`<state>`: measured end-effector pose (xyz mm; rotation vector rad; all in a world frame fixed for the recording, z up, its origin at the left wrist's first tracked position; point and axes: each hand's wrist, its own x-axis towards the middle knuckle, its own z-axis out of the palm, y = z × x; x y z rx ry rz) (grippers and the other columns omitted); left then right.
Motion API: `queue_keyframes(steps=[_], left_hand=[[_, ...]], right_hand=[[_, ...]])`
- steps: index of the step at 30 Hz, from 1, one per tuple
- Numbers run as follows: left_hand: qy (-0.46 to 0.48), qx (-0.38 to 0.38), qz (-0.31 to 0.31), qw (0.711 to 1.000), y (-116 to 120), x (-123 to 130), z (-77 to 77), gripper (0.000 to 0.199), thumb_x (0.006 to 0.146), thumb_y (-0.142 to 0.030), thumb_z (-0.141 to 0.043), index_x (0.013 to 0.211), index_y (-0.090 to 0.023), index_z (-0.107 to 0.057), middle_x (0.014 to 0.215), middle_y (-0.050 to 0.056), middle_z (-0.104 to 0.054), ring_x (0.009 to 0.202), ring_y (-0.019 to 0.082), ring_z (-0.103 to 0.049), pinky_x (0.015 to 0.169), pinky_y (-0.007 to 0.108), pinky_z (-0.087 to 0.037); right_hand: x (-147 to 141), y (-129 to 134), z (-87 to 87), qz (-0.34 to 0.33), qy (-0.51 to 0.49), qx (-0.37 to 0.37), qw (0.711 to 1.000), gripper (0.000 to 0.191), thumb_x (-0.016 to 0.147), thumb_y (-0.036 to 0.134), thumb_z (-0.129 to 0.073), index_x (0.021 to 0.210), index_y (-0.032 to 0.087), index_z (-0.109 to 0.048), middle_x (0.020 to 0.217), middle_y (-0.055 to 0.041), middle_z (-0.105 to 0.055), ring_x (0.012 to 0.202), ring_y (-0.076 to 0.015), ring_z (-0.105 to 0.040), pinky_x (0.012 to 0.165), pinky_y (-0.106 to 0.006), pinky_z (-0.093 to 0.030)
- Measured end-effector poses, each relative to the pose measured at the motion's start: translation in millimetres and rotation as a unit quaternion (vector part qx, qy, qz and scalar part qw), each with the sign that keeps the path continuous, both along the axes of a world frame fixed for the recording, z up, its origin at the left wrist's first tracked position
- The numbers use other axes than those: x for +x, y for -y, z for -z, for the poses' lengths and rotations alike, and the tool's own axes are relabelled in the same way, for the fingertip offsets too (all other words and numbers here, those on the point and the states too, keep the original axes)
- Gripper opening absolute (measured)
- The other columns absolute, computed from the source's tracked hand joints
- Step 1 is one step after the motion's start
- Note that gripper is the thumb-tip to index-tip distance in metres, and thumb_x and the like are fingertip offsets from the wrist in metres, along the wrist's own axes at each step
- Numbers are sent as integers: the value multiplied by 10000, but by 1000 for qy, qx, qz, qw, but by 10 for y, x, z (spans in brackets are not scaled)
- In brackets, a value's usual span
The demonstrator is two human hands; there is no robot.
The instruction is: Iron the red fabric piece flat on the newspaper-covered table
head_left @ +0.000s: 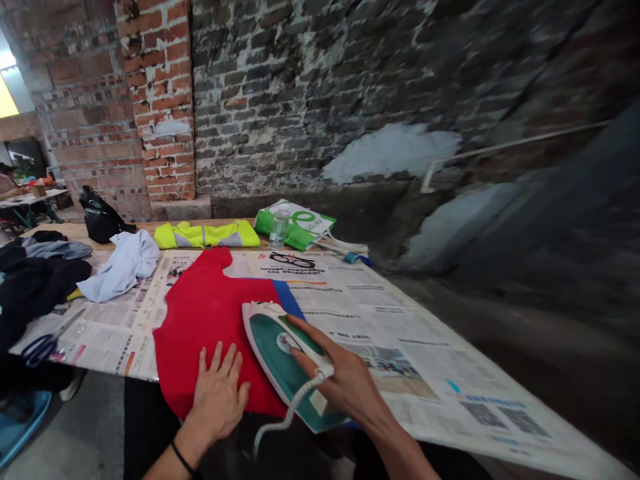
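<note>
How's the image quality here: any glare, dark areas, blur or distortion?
Head view: the opening at upper left is very bright, while the wall darkens toward the right; head view: the iron, left hand and right hand look fairly clear, the far right smeared; head view: the newspaper looks stretched toward lower right.

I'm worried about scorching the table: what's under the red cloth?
Newspaper shows on both sides of the red cloth, so it probably continues beneath. Whatever lies directly under the red cloth is covered.
</note>
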<state>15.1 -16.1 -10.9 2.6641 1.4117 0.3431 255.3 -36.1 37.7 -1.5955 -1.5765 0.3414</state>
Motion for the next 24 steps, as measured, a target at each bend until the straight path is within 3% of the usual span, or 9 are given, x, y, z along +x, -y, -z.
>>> queue_keyframes(steps=[4,9,13,17,20,24], left_hand=[[4,-3,5,1000,21,-9,-28,553,1055,-470,-395,1541,-210,-439,1628,45,-396,1529,308,-311,1238,630,-284],[-6,-15,8,1000,48,7,-108,547,1063,-453,-367,1549,-208,-424,1631,46,-388,1534,308,-300,1240,635,-279],[-20,-34,11,999,58,16,-138,564,1059,-461,-372,1567,-215,-389,1646,23,-359,1545,298,-272,1244,640,-259],[-19,-20,14,1000,53,4,-91,581,1056,-444,-377,1588,-212,-348,1643,40,-361,1539,300,-288,1239,624,-288],[11,-31,14,999,55,-3,-54,613,1045,-453,-397,1600,-204,-321,1646,65,-356,1539,327,-278,1238,647,-275],[49,-60,13,997,93,1,-78,614,1042,-467,-399,1603,-232,-316,1648,64,-358,1550,327,-248,1246,659,-239]], right_hand=[[-65,-304,-75,-45,-25,29,998,574,877,395,-556,1410,186,-597,1342,-105,-697,1153,-285,-707,997,-405,-566],[-173,-875,-119,-114,-7,1,993,590,832,308,-585,1414,209,-598,1236,-74,-753,1020,-260,-742,919,-370,-586],[-349,-1393,-152,-60,17,-22,998,572,824,267,-606,1393,213,-619,1080,-71,-793,1002,-275,-740,890,-366,-581],[-541,-1765,-237,-29,12,-22,999,551,816,226,-604,1366,199,-630,1113,-79,-780,996,-258,-736,883,-354,-576],[-587,-1794,-272,-34,12,-14,999,547,808,226,-601,1353,198,-636,1084,-82,-785,911,-253,-746,832,-357,-584],[-440,-1445,-162,-76,13,-15,997,559,813,323,-589,1360,216,-638,1040,-88,-795,811,-281,-759,739,-373,-599]])
